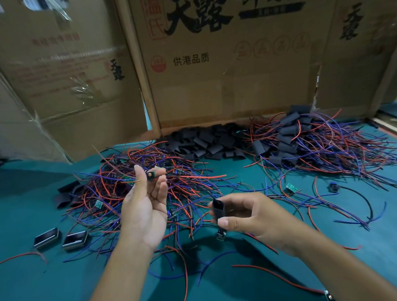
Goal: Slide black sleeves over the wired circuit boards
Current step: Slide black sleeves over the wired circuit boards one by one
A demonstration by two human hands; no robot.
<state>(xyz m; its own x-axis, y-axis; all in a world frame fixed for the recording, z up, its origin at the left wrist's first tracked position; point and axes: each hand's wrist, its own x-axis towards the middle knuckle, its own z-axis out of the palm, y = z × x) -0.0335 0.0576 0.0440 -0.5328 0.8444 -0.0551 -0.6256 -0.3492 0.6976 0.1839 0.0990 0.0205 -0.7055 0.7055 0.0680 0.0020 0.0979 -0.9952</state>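
Note:
My left hand point(147, 202) is raised palm up and pinches a small wired circuit board point(152, 174) between thumb and fingertips. My right hand point(247, 214) holds a black sleeve point(220, 210) upright between thumb and fingers, its open end up. A small board end point(221, 234) sticks out below the sleeve. Under my left hand lies a tangle of red and blue wired boards point(129, 186). A heap of loose black sleeves point(206, 142) lies at the back centre.
A pile of sleeved boards with wires point(310, 141) sits at the back right. Two dark rectangular blocks point(60, 238) lie at the left on the green table point(37, 293). Loose boards point(292, 187) lie to the right. Cardboard boxes point(221, 65) stand behind.

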